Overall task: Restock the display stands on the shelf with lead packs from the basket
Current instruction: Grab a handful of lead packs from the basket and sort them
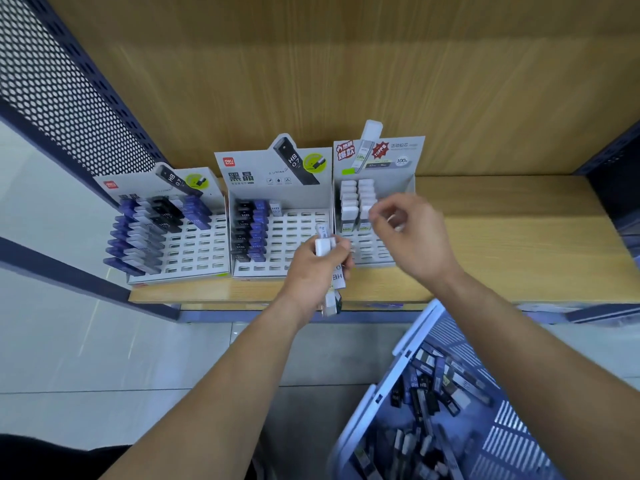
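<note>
Three cardboard display stands sit side by side on the wooden shelf (519,237): the left stand (194,251) and middle stand (294,237) hold black and purple lead packs, and the right stand (381,161) holds two rows of white-capped packs (356,202). My left hand (317,268) grips a bunch of white-capped lead packs (325,245) in front of the middle stand. Over the right stand hovers my right hand (405,230), its fingers curled; blur hides whether they pinch a pack. A blue basket (388,386) at bottom right holds several loose lead packs (429,386).
A dark perforated metal panel (52,81) closes the shelf's left side. The shelf's back wall is wood. Bare wooden shelf stretches to the right of the stands. A pale tiled floor (104,358) lies below the shelf edge.
</note>
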